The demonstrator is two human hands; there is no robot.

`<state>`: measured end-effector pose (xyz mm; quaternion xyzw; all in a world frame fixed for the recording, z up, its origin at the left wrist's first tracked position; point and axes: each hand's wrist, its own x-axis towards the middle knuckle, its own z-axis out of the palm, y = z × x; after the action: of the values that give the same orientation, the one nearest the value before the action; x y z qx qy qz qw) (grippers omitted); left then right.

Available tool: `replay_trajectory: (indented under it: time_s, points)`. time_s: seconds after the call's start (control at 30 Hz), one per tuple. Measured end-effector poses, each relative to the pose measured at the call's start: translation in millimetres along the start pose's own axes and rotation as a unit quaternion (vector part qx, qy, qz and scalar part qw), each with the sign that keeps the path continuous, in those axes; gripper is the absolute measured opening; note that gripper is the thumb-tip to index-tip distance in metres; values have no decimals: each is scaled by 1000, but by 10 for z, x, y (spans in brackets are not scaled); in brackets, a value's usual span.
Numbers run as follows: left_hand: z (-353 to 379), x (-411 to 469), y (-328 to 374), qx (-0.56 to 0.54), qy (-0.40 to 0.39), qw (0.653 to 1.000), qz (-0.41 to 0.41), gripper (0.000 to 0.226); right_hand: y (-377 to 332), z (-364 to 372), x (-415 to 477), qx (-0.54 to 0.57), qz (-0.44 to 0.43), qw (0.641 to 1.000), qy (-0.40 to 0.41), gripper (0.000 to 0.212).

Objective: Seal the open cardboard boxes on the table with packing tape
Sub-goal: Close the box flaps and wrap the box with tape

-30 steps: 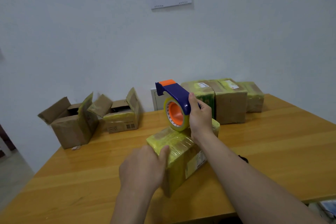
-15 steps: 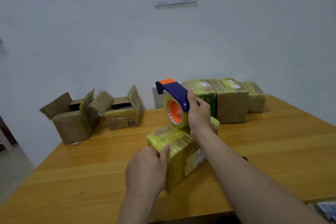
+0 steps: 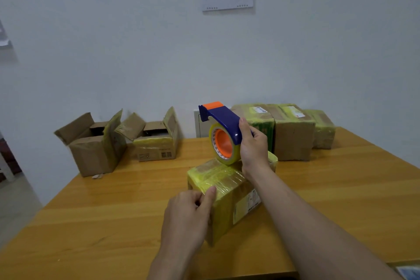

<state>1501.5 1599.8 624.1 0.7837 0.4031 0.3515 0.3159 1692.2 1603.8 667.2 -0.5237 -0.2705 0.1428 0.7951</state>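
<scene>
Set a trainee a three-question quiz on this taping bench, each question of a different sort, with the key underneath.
1. True or false: the right hand grips the tape dispenser over the yellow-taped box.
2. How many open boxes stand at the far left of the table? A) one B) two C) four
3. Fill the gap: the left hand is at that box's ____ end, the thumb on its top edge.

Key: 1 true; 2 B; 3 near.
</scene>
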Motion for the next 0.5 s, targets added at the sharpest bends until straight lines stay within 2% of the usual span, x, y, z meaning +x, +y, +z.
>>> replay_trajectory:
  time_s: [0.07,0.1,0.13,0.2,0.27,0.43,0.5]
  points:
    - [-77,64,-38,20,61,998,26,59,3,-2,-1,-3,-1,1000,-1,41]
    - [-124,109,-62,14,68,997,30,66,3,-3,-1,-4,-1,1000,-2,41]
    - [-154,168,-108,1,34,999,31,82,0,-4,0,-5,1,1000,-3,41]
    - [-167,239,-206,-33,-83,994,56,111,-11,0,-3,-2,7,1000,-3,40]
    - [-132,258,-268,-49,-143,984,92,114,-18,8,-3,-3,7,1000,-6,40]
    - [-119,263,-307,-17,-95,991,97,112,-79,31,-27,12,4,1000,14,42]
    - [-123,249,-385,-6,-35,996,82,112,-129,14,-30,29,-8,998,56,43]
